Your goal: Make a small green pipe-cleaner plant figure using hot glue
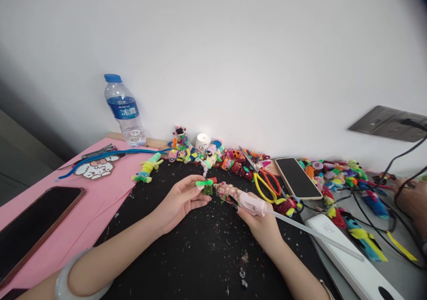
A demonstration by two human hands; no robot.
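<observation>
My left hand is closed in a pinch on a small green fuzzy pipe-cleaner piece, with brighter green at its top. A red bit shows just behind it. My right hand is wrapped around a pale pink hot glue gun. Its front is crusted with multicoloured bits, and the nozzle end points left, close beside the green piece. From the gun's back a long translucent glue stick runs out to the right. Both hands are above a black mat strewn with small scraps.
Several pipe-cleaner figures line the mat's back edge. Scissors with orange and yellow handles lie near a phone. A water bottle leans by the wall. Black cables and a white device are right, near another person's hand.
</observation>
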